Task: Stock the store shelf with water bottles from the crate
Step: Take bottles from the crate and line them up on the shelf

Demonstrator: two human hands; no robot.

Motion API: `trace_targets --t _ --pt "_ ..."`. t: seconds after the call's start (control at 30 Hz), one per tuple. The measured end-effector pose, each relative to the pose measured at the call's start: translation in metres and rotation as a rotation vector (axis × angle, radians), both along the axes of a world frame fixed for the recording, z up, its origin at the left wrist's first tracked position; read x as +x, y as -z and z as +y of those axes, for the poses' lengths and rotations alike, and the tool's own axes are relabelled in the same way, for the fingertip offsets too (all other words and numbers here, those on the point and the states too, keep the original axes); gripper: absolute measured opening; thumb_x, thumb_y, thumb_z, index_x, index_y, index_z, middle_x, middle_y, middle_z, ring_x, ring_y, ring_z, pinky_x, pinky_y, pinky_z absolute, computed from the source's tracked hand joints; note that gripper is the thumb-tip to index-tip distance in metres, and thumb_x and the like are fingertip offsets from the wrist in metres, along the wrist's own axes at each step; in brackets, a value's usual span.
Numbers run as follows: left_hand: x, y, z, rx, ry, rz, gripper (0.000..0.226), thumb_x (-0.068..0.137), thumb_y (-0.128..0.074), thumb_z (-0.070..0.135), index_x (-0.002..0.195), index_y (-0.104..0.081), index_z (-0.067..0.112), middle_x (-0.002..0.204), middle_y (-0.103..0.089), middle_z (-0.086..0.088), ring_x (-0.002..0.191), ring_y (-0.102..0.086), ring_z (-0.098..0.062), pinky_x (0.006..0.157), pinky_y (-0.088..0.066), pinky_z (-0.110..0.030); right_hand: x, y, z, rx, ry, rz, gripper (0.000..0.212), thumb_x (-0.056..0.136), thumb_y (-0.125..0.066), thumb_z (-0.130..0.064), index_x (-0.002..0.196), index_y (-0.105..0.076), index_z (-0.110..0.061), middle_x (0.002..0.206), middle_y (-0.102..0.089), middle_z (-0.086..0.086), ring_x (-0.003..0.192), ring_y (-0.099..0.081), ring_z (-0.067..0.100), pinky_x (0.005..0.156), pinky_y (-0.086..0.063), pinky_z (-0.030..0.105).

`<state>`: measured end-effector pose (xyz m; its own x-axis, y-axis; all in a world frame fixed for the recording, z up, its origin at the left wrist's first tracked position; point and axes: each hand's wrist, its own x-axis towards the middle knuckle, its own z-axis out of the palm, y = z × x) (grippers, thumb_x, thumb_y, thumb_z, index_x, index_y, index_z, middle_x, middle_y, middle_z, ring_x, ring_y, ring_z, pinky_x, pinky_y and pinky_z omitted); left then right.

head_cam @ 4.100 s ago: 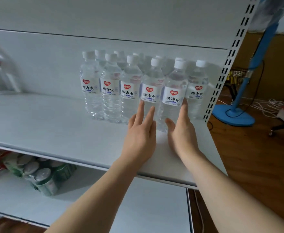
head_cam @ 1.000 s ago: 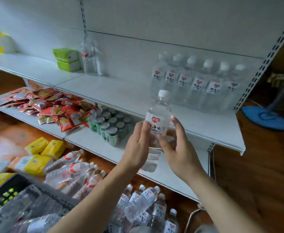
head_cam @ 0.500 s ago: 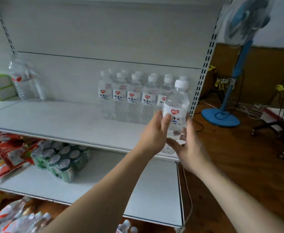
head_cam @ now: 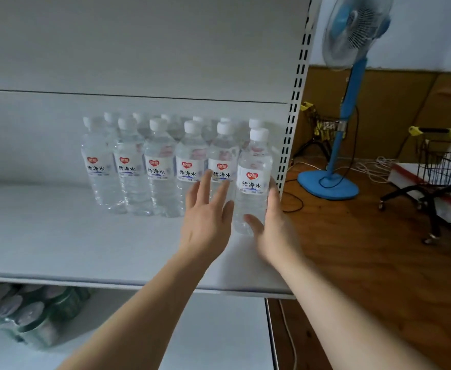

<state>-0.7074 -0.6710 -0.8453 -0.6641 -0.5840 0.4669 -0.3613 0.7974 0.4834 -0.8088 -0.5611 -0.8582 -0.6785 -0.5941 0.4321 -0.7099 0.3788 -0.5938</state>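
A clear water bottle [head_cam: 253, 169] with a white cap and a red heart label stands upright on the white shelf [head_cam: 59, 236], at the right end in front of a row of several matching bottles [head_cam: 160, 166]. My right hand [head_cam: 275, 231] grips its lower half, thumb across the front and fingers round the right side. My left hand [head_cam: 205, 222] is just left of the bottle with its fingers straight and spread, in front of the row's bottles. The crate is out of view.
The slotted shelf upright [head_cam: 291, 129] stands right behind the held bottle. Shrink-wrapped green cans [head_cam: 32, 313] sit on the lower shelf at left. A blue standing fan [head_cam: 328, 182] and black wire carts [head_cam: 446, 169] stand on the wooden floor to the right.
The bottle, carried in both hands in front of the shelf edge, now stands on the shelf. My left hand has let go and spread its fingers; my right hand still holds it.
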Motion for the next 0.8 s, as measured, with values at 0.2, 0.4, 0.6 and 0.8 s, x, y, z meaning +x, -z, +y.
trace_targets --t 0.2,0.4,0.6,0.8 --pt "-0.008 0.02 -0.003 -0.092 -0.009 0.066 0.046 0.103 -0.046 0.027 0.15 -0.044 0.025 0.168 -0.005 -0.004 0.139 -0.028 -0.037 0.107 -0.037 -0.045 -0.015 0.008 -0.025 -0.003 0.024 -0.022 0.082 0.101 -0.052 -0.032 0.158 0.006 -0.025 0.159 -0.035 0.006 0.115 -0.062 0.027 0.078 -0.047 0.029" --pt "-0.009 0.033 -0.012 -0.093 0.028 0.148 0.048 0.096 -0.047 0.021 0.144 -0.052 0.024 0.167 -0.014 -0.005 0.131 -0.043 -0.037 0.1 -0.046 -0.045 -0.025 0.015 -0.032 0.058 0.039 -0.094 0.08 0.103 -0.048 -0.03 0.157 0.011 -0.032 0.142 -0.055 0.01 0.101 -0.066 0.03 0.078 -0.054 0.039" --pt "0.007 0.033 -0.008 0.101 0.054 0.085 0.058 0.097 -0.053 0.023 0.152 -0.037 0.023 0.167 -0.012 0.005 0.147 -0.027 -0.021 0.112 -0.039 -0.041 -0.002 0.008 -0.019 0.253 0.157 -0.07 0.07 0.105 -0.041 -0.034 0.159 -0.002 -0.012 0.161 -0.026 0.011 0.141 -0.037 0.027 0.105 -0.038 0.034" --pt "0.078 0.021 0.013 0.339 0.015 0.332 0.044 0.097 -0.056 0.018 0.14 -0.05 0.02 0.135 -0.054 0.003 0.115 -0.058 -0.012 0.096 -0.052 -0.034 0.054 0.009 0.006 0.023 0.072 0.291 0.042 0.096 -0.059 -0.02 0.134 -0.055 -0.002 0.129 -0.059 0.016 0.119 -0.056 0.031 0.096 -0.051 0.04"
